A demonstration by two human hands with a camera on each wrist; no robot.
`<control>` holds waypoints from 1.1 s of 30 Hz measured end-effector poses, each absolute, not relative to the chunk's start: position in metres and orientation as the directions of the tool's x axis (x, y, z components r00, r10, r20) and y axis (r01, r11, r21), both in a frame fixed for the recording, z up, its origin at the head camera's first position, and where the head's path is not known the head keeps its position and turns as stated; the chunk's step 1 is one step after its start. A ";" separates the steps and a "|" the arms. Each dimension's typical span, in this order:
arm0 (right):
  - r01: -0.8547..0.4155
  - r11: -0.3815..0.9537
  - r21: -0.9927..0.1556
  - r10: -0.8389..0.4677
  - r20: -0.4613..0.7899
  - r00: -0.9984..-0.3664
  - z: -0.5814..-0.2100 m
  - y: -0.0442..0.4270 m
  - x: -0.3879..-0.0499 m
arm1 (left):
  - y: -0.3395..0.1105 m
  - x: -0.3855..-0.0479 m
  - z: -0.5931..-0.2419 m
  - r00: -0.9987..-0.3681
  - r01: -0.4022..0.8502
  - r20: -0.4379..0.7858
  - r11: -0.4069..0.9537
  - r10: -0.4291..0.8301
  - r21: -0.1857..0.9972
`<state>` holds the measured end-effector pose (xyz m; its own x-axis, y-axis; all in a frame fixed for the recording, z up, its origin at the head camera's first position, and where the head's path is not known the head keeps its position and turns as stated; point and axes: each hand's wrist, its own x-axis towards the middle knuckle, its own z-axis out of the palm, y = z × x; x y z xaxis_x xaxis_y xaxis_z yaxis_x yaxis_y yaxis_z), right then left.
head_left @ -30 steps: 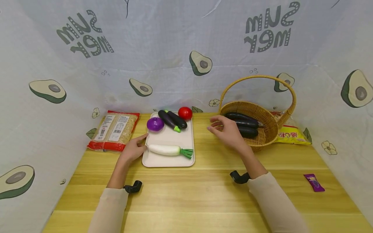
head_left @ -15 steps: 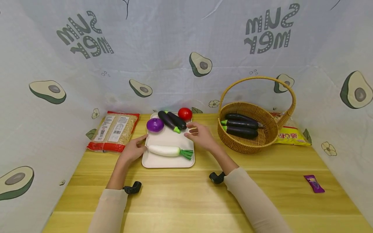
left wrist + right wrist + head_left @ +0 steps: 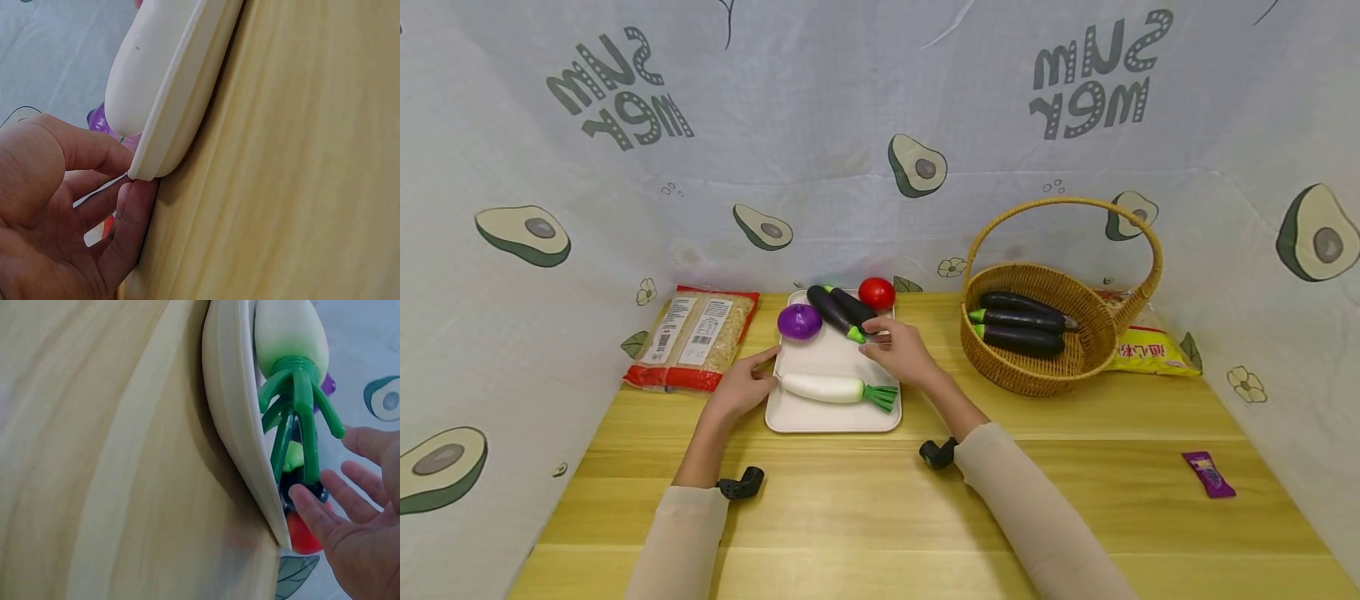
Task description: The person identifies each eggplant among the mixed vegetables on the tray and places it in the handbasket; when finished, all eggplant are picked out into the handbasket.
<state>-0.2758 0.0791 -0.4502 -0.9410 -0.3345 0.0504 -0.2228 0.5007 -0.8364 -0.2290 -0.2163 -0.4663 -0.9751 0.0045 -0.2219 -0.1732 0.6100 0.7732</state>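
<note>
My left hand [image 3: 745, 385] is at the left rim of a white tray [image 3: 820, 421], its thumb and fingers pinching the edge in the left wrist view. On the tray lie a white radish [image 3: 823, 387] with green stalks, a purple onion-like vegetable [image 3: 800, 322], two dark eggplants [image 3: 833, 312] and a red tomato [image 3: 877, 293]. Over the tray's right side, my right hand [image 3: 904, 354] has its fingertips by the lower end of the right eggplant. Its fingers [image 3: 356, 494] are spread and loosely bent in the right wrist view; whether they touch the eggplant I cannot tell.
A wicker basket [image 3: 1000, 367] with a tall handle holds several dark eggplants at right. Behind it lies a yellow bag [image 3: 1150, 348]. A red-edged bag of grain [image 3: 700, 333] lies left of the tray. A small purple packet [image 3: 1209, 474] is at the right.
My right hand has moved left from beside the basket to over the tray, near the eggplants. The left hand and the tray have stayed in place.
</note>
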 end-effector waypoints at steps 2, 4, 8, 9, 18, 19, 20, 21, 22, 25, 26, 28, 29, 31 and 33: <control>-0.222 0.507 -0.833 -0.332 0.049 -0.942 -0.451 0.077 -0.277 | -0.217 -0.229 -0.467 -0.975 -0.175 -0.223 0.610 0.003 0.773; -0.224 0.509 -0.831 -0.332 0.051 -0.942 -0.452 0.074 -0.278 | -0.218 -0.229 -0.467 -0.974 -0.181 -0.227 0.610 -0.003 0.771; -0.247 0.522 -0.817 -0.346 0.062 -0.936 -0.453 0.070 -0.282 | -0.218 -0.229 -0.467 -0.974 -0.182 -0.227 0.609 -0.004 0.772; -0.256 0.526 -0.811 -0.350 0.068 -0.934 -0.453 0.069 -0.282 | -0.218 -0.229 -0.467 -0.974 -0.181 -0.225 0.607 -0.004 0.774; -0.283 0.595 -0.752 -0.346 0.078 -0.935 -0.457 0.056 -0.288 | -0.219 -0.231 -0.467 -0.973 -0.187 -0.230 0.607 -0.007 0.773; -0.281 0.603 -0.747 -0.342 0.076 -0.937 -0.457 0.054 -0.288 | -0.219 -0.231 -0.467 -0.973 -0.189 -0.232 0.607 -0.009 0.772; -0.277 0.609 -0.743 -0.338 0.072 -0.938 -0.457 0.053 -0.288 | -0.219 -0.231 -0.467 -0.973 -0.190 -0.232 0.607 -0.009 0.771; -0.272 0.615 -0.741 -0.331 0.071 -0.941 -0.456 0.051 -0.288 | -0.219 -0.231 -0.467 -0.972 -0.195 -0.235 0.607 -0.014 0.771; -0.270 0.623 -0.735 -0.325 0.071 -0.943 -0.456 0.049 -0.288 | -0.219 -0.231 -0.467 -0.973 -0.191 -0.232 0.608 -0.011 0.771; -0.255 0.637 -0.727 -0.308 0.062 -0.949 -0.455 0.043 -0.288 | -0.219 -0.231 -0.467 -0.975 -0.180 -0.222 0.605 -0.006 0.776; -0.249 0.644 -0.724 -0.301 0.060 -0.952 -0.455 0.042 -0.288 | -0.219 -0.231 -0.467 -0.976 -0.174 -0.217 0.604 -0.002 0.778; -0.245 0.654 -0.716 -0.291 0.060 -0.955 -0.455 0.038 -0.288 | -0.219 -0.231 -0.468 -0.977 -0.168 -0.212 0.604 0.001 0.779; -0.246 0.660 -0.710 -0.289 0.062 -0.955 -0.456 0.037 -0.289 | -0.218 -0.231 -0.468 -0.977 -0.170 -0.213 0.604 0.000 0.779; -0.245 0.670 -0.700 -0.280 0.067 -0.958 -0.457 0.034 -0.289 | -0.218 -0.231 -0.468 -0.977 -0.168 -0.213 0.607 0.002 0.777; -0.248 0.678 -0.692 -0.273 0.077 -0.959 -0.458 0.032 -0.290 | -0.218 -0.231 -0.469 -0.977 -0.169 -0.214 0.611 0.001 0.774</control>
<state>-0.2900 0.0315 -0.4584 -0.9589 -0.2730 0.0769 -0.2485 0.6780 -0.6918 -0.2308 -0.2180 -0.4687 -0.9768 0.0010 -0.2139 -0.1688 0.6107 0.7736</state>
